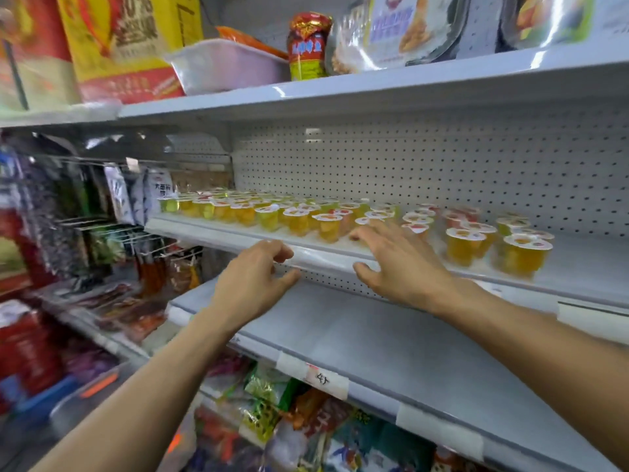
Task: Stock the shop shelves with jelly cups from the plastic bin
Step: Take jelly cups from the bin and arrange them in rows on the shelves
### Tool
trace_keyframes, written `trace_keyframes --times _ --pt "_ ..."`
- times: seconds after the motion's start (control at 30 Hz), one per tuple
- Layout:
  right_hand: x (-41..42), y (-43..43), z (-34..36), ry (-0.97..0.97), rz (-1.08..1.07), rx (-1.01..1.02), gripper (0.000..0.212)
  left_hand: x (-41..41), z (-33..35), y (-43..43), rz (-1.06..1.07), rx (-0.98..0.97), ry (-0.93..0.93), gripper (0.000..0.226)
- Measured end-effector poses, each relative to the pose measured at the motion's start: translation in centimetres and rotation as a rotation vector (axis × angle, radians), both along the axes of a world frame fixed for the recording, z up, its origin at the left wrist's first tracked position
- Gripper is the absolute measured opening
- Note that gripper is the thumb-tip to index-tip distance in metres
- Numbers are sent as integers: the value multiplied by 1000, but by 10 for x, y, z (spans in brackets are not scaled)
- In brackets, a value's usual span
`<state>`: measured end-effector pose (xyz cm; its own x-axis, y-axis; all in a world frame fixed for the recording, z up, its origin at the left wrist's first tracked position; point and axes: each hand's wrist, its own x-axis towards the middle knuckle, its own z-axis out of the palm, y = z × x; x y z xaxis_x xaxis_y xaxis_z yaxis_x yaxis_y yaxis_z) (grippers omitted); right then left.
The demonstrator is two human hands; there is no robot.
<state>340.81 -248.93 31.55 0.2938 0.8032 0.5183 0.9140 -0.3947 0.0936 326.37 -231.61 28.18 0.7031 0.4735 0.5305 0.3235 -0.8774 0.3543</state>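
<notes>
Several jelly cups (296, 219) with yellow, green and red filling stand in rows on the white middle shelf (238, 238), from its left end to the right. My right hand (394, 260) reaches over the shelf's front edge with fingers spread and relaxed, fingertips near the front cups, holding nothing. My left hand (255, 281) hovers just below the shelf's front lip, fingers loosely curled, empty. A clear plastic bin (85, 400) with orange clips sits low at the left, blurred.
A bare grey shelf (391, 338) lies below the jelly shelf, with a price label (323, 379) on its edge. Bagged snacks hang at the left and fill the lowest shelf. The top shelf holds boxes, a pale tub (228, 64) and a red jar (308, 46).
</notes>
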Motion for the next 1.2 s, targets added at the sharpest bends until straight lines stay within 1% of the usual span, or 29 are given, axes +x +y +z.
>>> trace_keyframes --times 0.2,0.37,0.47,0.6,0.67,0.73,0.8,0.9,1.03,1.13,1.2 --pt "-35 119 -25 22 155 -34 46 -47 -21 98 121 -23 83 38" --pt "-74 235 -57 128 243 -85 48 -92 -45 198 196 -23 190 40" --pt "-99 300 -79 233 277 -123 47 -119 -65 250 236 -51 277 48" --pt "-130 376 -118 385 296 -192 45 -161 -100 311 254 -185 312 53" --pt "-141 410 -141 433 305 -239 45 -182 -121 340 287 -259 324 51" --pt "-151 441 -164 482 320 -310 47 -201 -143 367 332 -348 337 49" --pt "-158 471 -187 530 341 -393 43 -214 -167 392 353 -435 363 48" --pt "-164 514 -222 600 359 -513 33 -224 -206 425 389 -580 357 46" --pt "-166 571 -277 677 388 -652 40 -229 -262 464 452 -764 351 44" --pt "-164 613 -321 707 398 -767 36 -228 -310 497 505 -899 335 42" --pt "-162 639 -351 734 398 -834 32 -224 -344 519 524 -981 337 27"
